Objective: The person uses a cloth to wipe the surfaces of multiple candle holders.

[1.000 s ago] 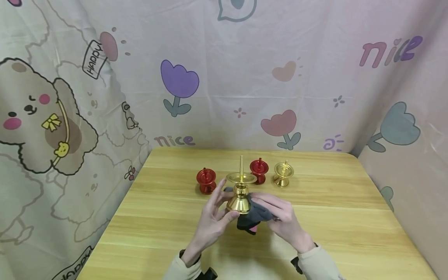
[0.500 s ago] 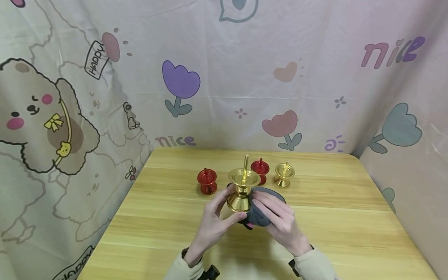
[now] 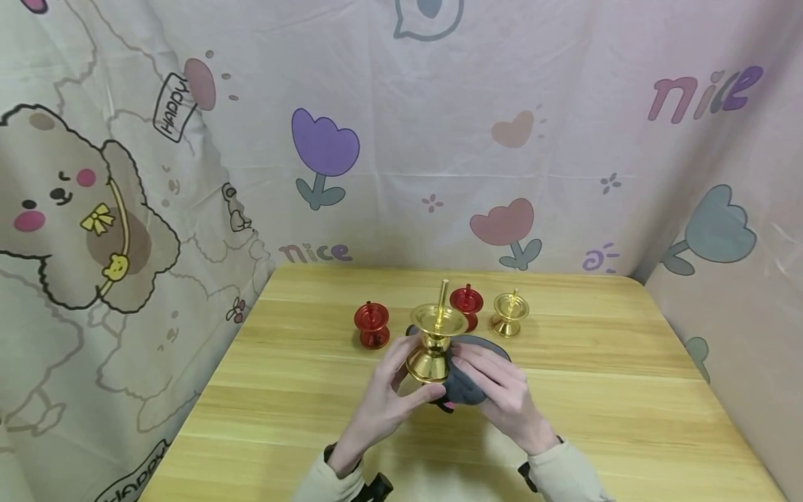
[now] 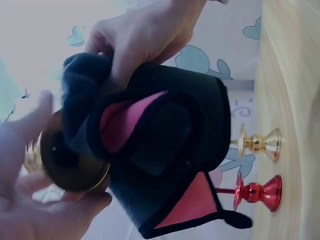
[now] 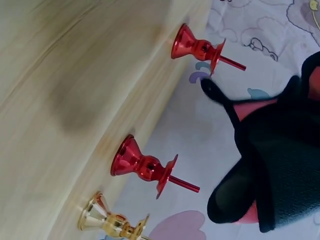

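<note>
Above the table (image 3: 282, 390), the curved left hand (image 3: 387, 396) grips a gold candlestick (image 3: 429, 364).

- Soft, even light fills my head view, with a faint shadow and a pale sheen on the tabletop (image 3: 596, 397) near me.
- Bright glints streak the polished gold candlestick (image 3: 435, 344).
- My left-wrist view is hazy, washed bluish-white toward one edge, and my left hand (image 4: 45, 215) looks soft there.
- My right-wrist view is dimmer; the grey cloth (image 5: 295, 155) darkens, losing detail.
</note>
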